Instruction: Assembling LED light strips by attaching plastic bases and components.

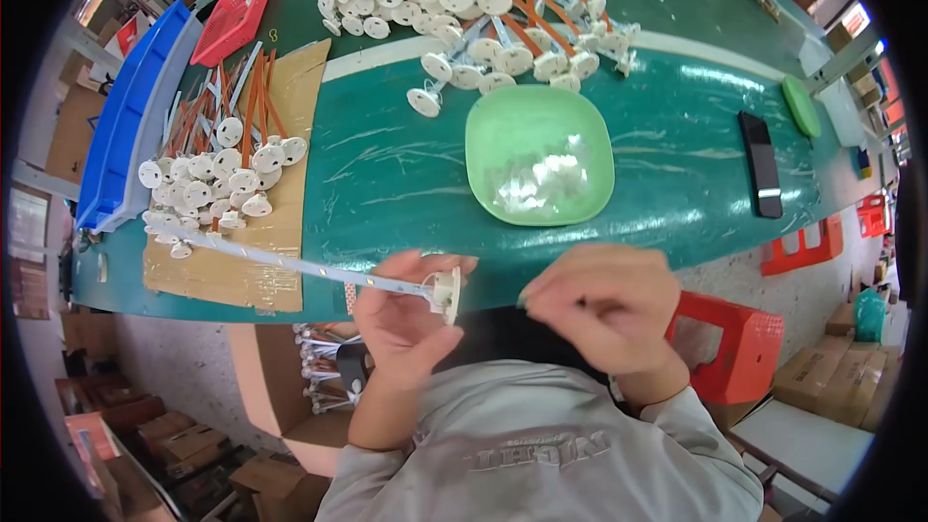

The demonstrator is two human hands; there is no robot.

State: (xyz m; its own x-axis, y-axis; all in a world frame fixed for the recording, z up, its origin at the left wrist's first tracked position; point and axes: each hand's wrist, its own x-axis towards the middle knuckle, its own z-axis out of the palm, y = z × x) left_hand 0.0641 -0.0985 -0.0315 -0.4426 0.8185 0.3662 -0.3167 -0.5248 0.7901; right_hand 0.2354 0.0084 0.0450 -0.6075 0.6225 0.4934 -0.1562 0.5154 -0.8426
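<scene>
My left hand (401, 319) grips an LED strip by the round white cap (449, 296) at its end. The pale strip (290, 264) reaches away to the left, over a sheet of cardboard. Level with it on the right, my right hand (609, 304) is closed in a pinch, apart from the cap. Whatever sits at its fingertips is too small to name. Beyond both hands stands a light green bowl (488, 195) with small, shiny, clear pieces in it.
White-capped strips (217, 169) pile up on the cardboard (275, 280); another heap (425, 0) lies at the far side. A blue tray (135, 116) and red basket (232, 19) stand left. A phone (761, 164) lies right. Below are an open box (261, 367) and red stool (739, 343).
</scene>
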